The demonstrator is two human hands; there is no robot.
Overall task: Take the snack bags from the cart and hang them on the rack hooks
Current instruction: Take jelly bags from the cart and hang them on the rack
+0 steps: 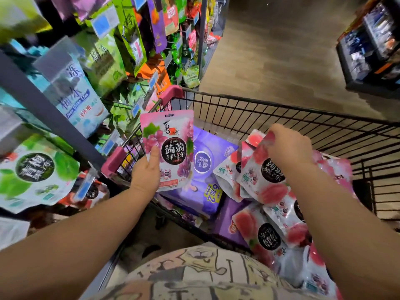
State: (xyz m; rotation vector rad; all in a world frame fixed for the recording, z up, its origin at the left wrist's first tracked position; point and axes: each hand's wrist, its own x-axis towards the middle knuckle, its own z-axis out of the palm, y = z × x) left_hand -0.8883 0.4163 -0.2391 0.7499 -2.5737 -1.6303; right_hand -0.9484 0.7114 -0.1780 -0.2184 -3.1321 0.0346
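head view: one wide-angle look down over a wire cart (281,106), with a rack (39,105) of hanging snacks at the left.
left arm: bare, stretched forward from the lower left, wrist above the cart's left rim.
left hand (145,173): grips the lower left edge of a grape konjac jelly bag (171,148), thumb laid flat across the front, fingers hidden behind.
grape konjac jelly bag: upright, front to the camera, held in the air over the cart's left side, just beside the rack.
right arm: bare, reaching in from the lower right, over the heap in the cart.
right hand (289,146): palm down, fingers curled over the top edge of a peach jelly bag (263,172), pinching it.
peach jelly bag: tilted, lower end resting among the others in the cart's right half.
grape bags, count: one in hand; a second (190,218) partly covered, low in the cart.
peach bags, count: at least six, overlapping; exact number cannot be told.
purple tissue packs (205,167), count: two, lying under the bags.
pink corner guards (173,95), count: two, on the cart's left rim.
rack bags: many, in green, blue and orange, too crowded to count.
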